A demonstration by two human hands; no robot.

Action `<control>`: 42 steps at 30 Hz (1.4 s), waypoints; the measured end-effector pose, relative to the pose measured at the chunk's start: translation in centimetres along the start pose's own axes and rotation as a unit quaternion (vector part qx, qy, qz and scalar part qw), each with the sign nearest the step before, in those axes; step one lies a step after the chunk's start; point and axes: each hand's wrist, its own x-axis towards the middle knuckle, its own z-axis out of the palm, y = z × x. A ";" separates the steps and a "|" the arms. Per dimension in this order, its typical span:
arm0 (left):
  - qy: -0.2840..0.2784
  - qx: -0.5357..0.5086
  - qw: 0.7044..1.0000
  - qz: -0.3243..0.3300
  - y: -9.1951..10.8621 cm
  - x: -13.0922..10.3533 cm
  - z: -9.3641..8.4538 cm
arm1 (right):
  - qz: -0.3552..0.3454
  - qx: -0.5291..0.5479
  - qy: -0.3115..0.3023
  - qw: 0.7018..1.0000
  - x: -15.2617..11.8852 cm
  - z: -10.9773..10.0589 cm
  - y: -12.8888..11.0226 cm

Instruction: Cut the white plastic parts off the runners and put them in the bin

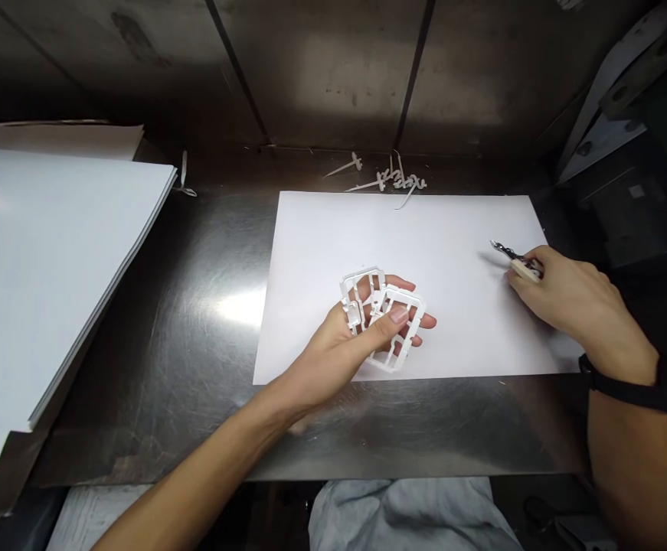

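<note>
My left hand point(367, 329) holds white plastic frames point(407, 337) above the lower left part of a white paper sheet point(453, 229). Its thumb presses on top of them, and the other fingers show beneath and through the openings. They look like two frames, overlapping and fanned apart. Over the right side of the sheet, my right hand point(563, 291) is closed round nippers point(505, 250) with a pale handle; their metal tip points to the upper left. Most of the handles is hidden by the fingers.
Several white plastic scraps point(405, 181) lie behind the sheet on the metal table point(195, 306). A stack of large white sheets point(69, 252) in a carton stands at the left. A metal wall point(333, 69) rises at the back, with dark machinery point(632, 176) at the right.
</note>
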 end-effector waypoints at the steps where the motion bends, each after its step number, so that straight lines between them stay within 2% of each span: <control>1: 0.003 -0.023 1.000 -0.008 -0.1 0.1 0.0 | 0.009 0.006 -0.020 1.000 -0.1 -0.4 -0.6; 3: 0.014 -0.084 0.996 -0.029 -0.1 0.4 0.0 | 0.015 0.038 -0.065 0.997 0.0 -1.2 -2.0; 5: 0.023 -0.145 0.988 -0.052 0.0 0.6 0.0 | 0.001 0.093 -0.064 0.994 0.5 -1.8 -3.8; 9: 0.025 -0.196 0.978 -0.061 0.0 0.8 0.3 | -0.034 0.144 0.084 0.985 1.5 -2.7 -7.1; 11: 0.015 -0.175 0.983 -0.059 -0.1 0.7 0.3 | -0.038 0.160 0.106 0.981 1.3 -2.9 -7.9; 13: 0.001 -0.123 0.991 -0.059 -0.3 0.5 0.2 | -0.069 0.212 0.062 0.973 0.4 -2.6 -8.2; 17: -0.043 -0.005 0.997 -0.062 -0.2 -0.2 -0.2 | -0.202 0.298 -0.074 0.930 -1.9 -1.3 -7.9; 23: -0.105 0.002 0.992 -0.072 0.5 -0.5 -0.2 | -0.333 0.252 -0.145 0.897 -3.6 -1.2 -8.1; 32: -0.144 -0.019 0.988 -0.052 0.3 -0.4 -0.9 | -0.357 0.260 -0.160 0.883 -4.8 -0.7 -9.1; 42: -0.130 -0.010 0.990 -0.058 -0.2 -0.4 -1.1 | -0.360 0.260 -0.157 0.882 -5.0 0.0 -9.6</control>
